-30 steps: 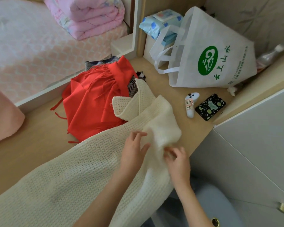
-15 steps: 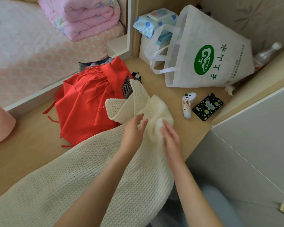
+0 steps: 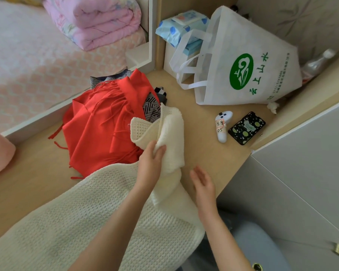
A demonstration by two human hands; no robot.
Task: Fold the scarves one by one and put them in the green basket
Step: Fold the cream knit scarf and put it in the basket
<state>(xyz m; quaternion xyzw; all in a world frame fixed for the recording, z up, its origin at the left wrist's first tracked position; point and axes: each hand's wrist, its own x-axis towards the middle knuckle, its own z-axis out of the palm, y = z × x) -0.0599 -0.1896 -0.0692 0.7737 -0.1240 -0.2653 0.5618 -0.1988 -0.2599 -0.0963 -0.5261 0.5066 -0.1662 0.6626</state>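
Note:
A long cream knitted scarf (image 3: 90, 218) lies across the wooden desk (image 3: 202, 133), its far end bunched up. My left hand (image 3: 150, 163) grips that bunched end, with cloth pinched between thumb and fingers. My right hand (image 3: 203, 182) hovers just right of the scarf, fingers straight, holding nothing. Behind the cream scarf lies a red fringed scarf (image 3: 100, 126) on a pile with a black-and-white patterned scarf (image 3: 152, 110) and a grey one (image 3: 108, 78). No green basket is in view.
A white tote bag with a green logo (image 3: 243, 61) stands at the back right. A white controller (image 3: 222, 126) and a phone in a dark case (image 3: 246, 127) lie on the desk to the right. Pink bedding (image 3: 98, 18) is at the upper left.
My right hand has let go of the scarf's end and pulled back to the right. My left hand has moved further up the bunched end and taken hold of it.

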